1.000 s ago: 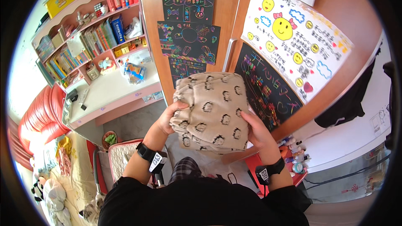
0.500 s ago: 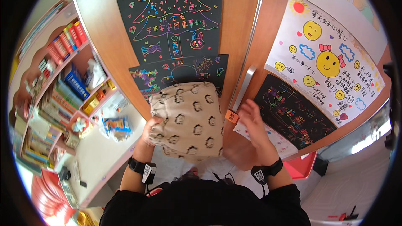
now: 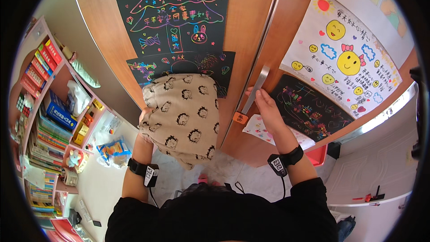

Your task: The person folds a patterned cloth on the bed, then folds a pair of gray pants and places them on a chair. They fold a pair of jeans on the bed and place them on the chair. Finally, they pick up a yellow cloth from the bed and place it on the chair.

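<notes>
In front of both hands stands a wooden wardrobe (image 3: 251,13), its two doors covered with children's drawings. Left hand (image 3: 144,121): under and behind a folded beige cloth with a small dark animal print (image 3: 183,116), bearing it up against the left door at chest height; most of the hand is hidden by the cloth, so finger position cannot be told, only that it carries the bundle alone. Right hand (image 3: 264,105): apart from the left, off the cloth, fingers laid on the long metal door handle (image 3: 256,88) of the right door; whether they are closed round it or only touching cannot be told. The seam between the doors, running up from between the hands, looks shut or nearly so; no interior shows. Judgement: cloth is folded and in hand, door is reached; opening the door and stowing the cloth look not yet done. Above the left hand: a black scratch-art drawing of a tree (image 3: 172,9). Past the right hand: a white poster with yellow smiling faces (image 3: 345,62). Well off to the left of the left hand: a pink shelf unit of books (image 3: 45,107) over a cluttered desk surface.
</notes>
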